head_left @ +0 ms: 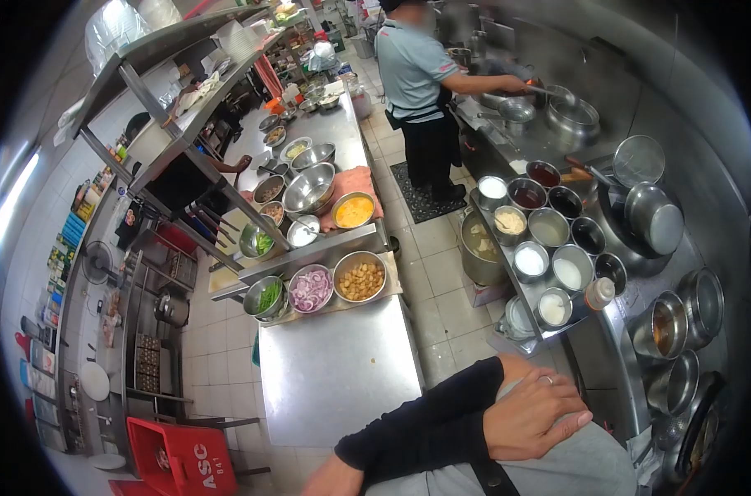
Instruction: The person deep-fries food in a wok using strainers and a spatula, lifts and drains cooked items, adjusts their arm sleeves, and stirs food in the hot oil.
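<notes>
My arms, in black sleeves, are crossed low in the view. My left hand (536, 417), with a ring on one finger, lies back upward with its fingers together and curled over my other arm near the elbow. The crossed forearms hide my right hand. Above them stands a bare metal table (334, 372). Along its far edge are bowls of chopped greens (265, 298), sliced purple onions (311, 289) and browned cubes (360, 277).
A person (417, 83) in a light shirt holds a ladle over a pot at the stove. Metal containers (549, 227) of sauces and powders stand on the right. A red crate (181, 455) sits at lower left. Another person's arm (235, 165) shows behind the shelf.
</notes>
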Demonstrator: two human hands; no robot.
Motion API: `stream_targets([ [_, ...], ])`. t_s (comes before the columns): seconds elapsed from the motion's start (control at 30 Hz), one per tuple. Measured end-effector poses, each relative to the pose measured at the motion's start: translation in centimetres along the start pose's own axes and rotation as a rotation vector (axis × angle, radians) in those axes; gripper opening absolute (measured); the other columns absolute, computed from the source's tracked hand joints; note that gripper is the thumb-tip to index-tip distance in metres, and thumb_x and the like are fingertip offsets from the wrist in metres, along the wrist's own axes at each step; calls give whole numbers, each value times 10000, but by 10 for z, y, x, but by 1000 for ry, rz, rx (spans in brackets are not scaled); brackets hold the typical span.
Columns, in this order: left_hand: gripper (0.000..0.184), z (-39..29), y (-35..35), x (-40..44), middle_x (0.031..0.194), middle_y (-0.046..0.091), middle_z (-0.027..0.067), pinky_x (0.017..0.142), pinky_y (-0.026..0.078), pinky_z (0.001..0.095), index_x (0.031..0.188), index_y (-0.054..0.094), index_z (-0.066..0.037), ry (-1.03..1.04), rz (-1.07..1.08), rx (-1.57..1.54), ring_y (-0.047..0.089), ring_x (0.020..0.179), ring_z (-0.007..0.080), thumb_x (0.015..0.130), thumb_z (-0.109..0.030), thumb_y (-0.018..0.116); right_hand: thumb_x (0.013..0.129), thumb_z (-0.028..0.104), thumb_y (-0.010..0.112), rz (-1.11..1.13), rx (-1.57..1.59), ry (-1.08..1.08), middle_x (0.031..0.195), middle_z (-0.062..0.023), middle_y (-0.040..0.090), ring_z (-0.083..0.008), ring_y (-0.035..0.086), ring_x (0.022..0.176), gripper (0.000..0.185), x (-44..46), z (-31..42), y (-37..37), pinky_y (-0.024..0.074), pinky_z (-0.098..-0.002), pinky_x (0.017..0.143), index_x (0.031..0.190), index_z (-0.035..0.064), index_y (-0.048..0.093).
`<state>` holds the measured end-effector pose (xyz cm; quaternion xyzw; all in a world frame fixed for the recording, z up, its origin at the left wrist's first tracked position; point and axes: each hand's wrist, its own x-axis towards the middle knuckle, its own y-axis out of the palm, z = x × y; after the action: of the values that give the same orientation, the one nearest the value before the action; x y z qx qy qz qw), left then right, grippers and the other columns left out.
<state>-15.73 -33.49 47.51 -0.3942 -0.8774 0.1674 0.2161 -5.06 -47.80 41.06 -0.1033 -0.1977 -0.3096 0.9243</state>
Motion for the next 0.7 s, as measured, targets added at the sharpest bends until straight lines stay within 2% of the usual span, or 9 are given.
stream_targets([
  [0.1,328,-4,-2,-6,1011,589,169,958,354,459,1029,602,-3,82,-100,-13,513,1024,351,969,-281,437,995,523,427,90,-1,36,1386,-207,483,-326,427,1289,680,4,40,6,325,-401,1078,1399,-23,412],
  [0.2,348,-2,-5,-9,1017,591,168,935,373,454,1036,602,-5,90,-99,-32,513,1004,365,936,-316,483,1008,495,411,134,44,-111,1441,-235,418,-338,387,1335,655,10,56,9,297,-405,1106,1412,-20,402],
  [0.33,349,8,-7,-8,1002,592,175,918,387,444,1042,600,2,97,-101,-77,508,988,375,914,-303,491,1011,490,400,70,-113,-68,1394,-265,444,-391,408,1296,639,9,33,9,319,-430,1087,1383,-29,423],
  [0.4,343,15,-8,-6,1025,599,182,924,395,442,1060,596,21,187,-154,-103,521,1007,378,888,-254,486,1000,519,399,21,-182,-10,1369,-283,453,-418,413,1279,666,4,22,8,326,-441,1079,1363,-39,434],
  [0.5,367,36,-2,-4,1081,605,200,936,408,440,1098,585,53,377,-242,-140,541,1041,384,839,-186,483,976,572,401,-52,-291,214,1332,-297,471,-430,428,1254,721,-7,6,1,336,-453,1068,1332,-54,448],
  [0.53,383,44,-1,-4,1104,606,207,940,413,440,1113,581,64,453,-271,-150,548,1054,386,821,-164,482,945,632,400,-13,-224,270,1363,-291,455,-423,429,1263,803,-13,8,-5,333,-452,1074,1358,-56,422],
  [0.63,420,54,4,-5,1155,598,227,950,421,444,1148,566,84,431,-271,-138,558,1081,395,797,-132,488,940,635,409,-61,-247,354,1461,-283,364,-418,383,1321,843,-19,-5,-6,319,-440,1089,1443,-37,330],
  [0.7,417,56,6,-6,1151,598,232,947,422,446,1149,563,86,418,-251,-146,556,1073,398,797,-123,489,979,593,342,-82,-308,230,1220,-253,503,-401,487,1147,685,-24,8,-9,381,-437,991,1223,-37,455],
])
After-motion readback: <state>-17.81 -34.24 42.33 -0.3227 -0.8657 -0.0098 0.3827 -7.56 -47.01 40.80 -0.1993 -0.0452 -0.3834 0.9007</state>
